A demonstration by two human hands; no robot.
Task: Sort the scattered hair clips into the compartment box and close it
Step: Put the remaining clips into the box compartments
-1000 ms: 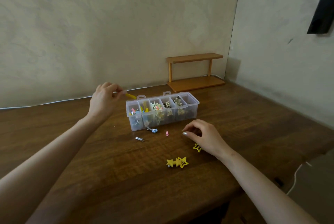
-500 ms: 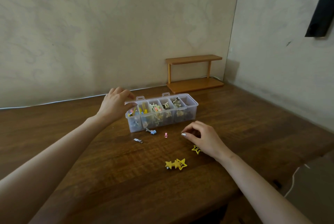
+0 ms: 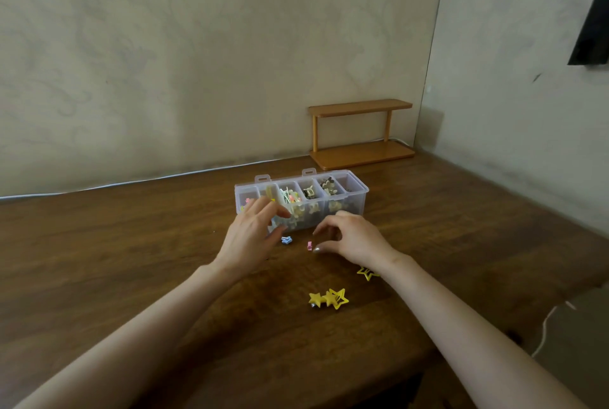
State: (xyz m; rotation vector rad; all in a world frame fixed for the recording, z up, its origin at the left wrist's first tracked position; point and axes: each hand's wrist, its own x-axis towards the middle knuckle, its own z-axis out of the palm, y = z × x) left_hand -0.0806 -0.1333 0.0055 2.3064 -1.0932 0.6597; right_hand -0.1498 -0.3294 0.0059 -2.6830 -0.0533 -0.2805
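Single head-worn wide-angle view; looks forward and down over the table (image 3: 131, 243) toward the wall corner; both forearms enter from the bottom edge, close up.

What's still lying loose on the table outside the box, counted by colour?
Yellow: 2, the star cluster, counted as one, and the outline star
Blue: 1, the blue clip
Pink: 1, the pink clip
Total: 4 visible

Your box (image 3: 346, 207) sits on the table (image 3: 131, 243), a shelf (image 3: 361, 131) behind it, rightward. Small clips (image 3: 286, 239) lie just before it, star clips (image 3: 328, 298) nearer
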